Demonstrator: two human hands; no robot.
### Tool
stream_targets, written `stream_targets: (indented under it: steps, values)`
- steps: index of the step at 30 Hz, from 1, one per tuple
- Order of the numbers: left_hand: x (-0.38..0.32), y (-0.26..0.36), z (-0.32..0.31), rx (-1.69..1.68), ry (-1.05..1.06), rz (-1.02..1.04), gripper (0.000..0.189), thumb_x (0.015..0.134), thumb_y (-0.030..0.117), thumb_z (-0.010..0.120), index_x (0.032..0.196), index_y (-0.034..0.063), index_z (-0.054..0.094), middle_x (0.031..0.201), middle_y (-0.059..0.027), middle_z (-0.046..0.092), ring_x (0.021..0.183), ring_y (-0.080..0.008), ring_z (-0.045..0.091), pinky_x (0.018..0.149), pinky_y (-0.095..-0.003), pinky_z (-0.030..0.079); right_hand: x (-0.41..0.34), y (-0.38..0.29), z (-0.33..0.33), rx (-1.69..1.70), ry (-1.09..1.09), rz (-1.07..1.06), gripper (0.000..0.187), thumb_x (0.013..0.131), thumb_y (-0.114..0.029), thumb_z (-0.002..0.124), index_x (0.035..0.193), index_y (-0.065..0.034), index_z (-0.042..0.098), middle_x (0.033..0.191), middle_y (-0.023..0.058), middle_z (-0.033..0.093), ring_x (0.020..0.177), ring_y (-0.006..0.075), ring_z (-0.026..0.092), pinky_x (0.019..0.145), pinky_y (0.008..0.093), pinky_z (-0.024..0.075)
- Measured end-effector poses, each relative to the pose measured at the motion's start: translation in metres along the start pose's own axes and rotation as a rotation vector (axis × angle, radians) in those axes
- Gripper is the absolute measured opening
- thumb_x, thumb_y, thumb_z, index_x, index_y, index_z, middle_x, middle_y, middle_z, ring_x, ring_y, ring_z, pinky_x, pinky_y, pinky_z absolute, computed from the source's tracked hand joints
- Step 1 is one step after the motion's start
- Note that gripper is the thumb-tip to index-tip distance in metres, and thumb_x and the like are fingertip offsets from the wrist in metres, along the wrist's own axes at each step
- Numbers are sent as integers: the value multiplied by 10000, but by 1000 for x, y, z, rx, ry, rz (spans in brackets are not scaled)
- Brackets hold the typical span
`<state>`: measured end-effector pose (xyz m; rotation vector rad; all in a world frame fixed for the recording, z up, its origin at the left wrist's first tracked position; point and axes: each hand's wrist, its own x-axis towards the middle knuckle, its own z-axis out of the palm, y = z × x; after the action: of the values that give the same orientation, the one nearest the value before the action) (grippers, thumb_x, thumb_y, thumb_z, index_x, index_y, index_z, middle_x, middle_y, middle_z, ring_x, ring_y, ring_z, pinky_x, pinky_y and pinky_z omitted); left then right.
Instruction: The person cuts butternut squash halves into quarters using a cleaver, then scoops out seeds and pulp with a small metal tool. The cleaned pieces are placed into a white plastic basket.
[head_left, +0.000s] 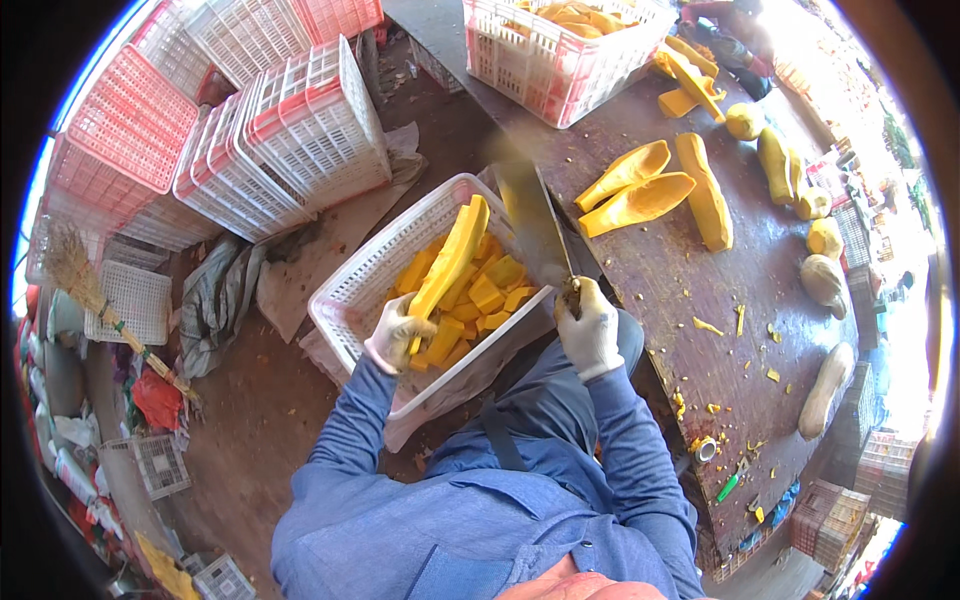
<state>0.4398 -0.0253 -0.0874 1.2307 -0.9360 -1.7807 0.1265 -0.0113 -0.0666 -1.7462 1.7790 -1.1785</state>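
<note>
In my gloved left hand (400, 334) is the lower end of a long peeled pumpkin piece (454, 255), tilted up over a white plastic crate (341, 300). Cut pumpkin chunks (487, 294) lie inside that crate. My gloved right hand (589, 326) grips the handle of a broad cleaver (534, 214). Its blade points away from me, above the crate's right side and apart from the held piece; the far end is blurred. On the wooden table to my right rest two hollowed pumpkin halves (637, 202) and a whole peeled pumpkin (703, 191).
A crate of peeled pumpkin (562, 67) stands on the far table (675, 300). Unpeeled pumpkins (825, 375) line its right edge. A green-handled peeler (729, 484) lies near its close corner. Stacked crates (315, 120) and a straw broom (112, 307) are at left. Another person (731, 45) is at far right.
</note>
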Motion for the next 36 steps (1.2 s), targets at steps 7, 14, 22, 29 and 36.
stream_targets:
  steps: [7,14,22,29,36]
  values:
    - [12,-14,16,-35,-14,-113,364,672,139,738,978,-26,629,679,-54,587,471,-124,538,431,-248,442,4,1,25,-230,-291,-151,235,849,-53,707,1075,-8,663,876,208,703,800,418,692,723,435,574]
    - [8,-16,18,-120,-141,-11,465,678,178,783,1062,-34,631,732,-43,615,505,-122,562,466,-251,464,-9,31,22,170,-305,234,231,887,-86,690,1081,33,647,885,158,721,793,216,702,730,373,556]
    - [128,-47,27,1320,471,207,720,768,444,834,1313,31,608,1217,-238,695,1142,-393,655,1016,-477,495,-21,36,-31,566,15,373,192,957,-78,669,1129,-3,632,893,31,675,715,81,616,578,253,540]
    - [240,-60,205,1377,170,715,706,809,389,766,1391,49,553,1371,-162,628,1227,-341,612,1033,-495,466,-35,32,-112,653,386,523,131,954,-43,649,1077,-11,618,839,-1,637,692,63,591,534,234,496]
    - [274,-32,291,1424,34,113,598,752,404,848,1192,38,679,1163,-191,737,1072,-319,726,907,-403,574,-59,53,-146,597,485,604,137,950,-38,657,1079,2,636,822,-16,632,661,34,546,574,219,449]
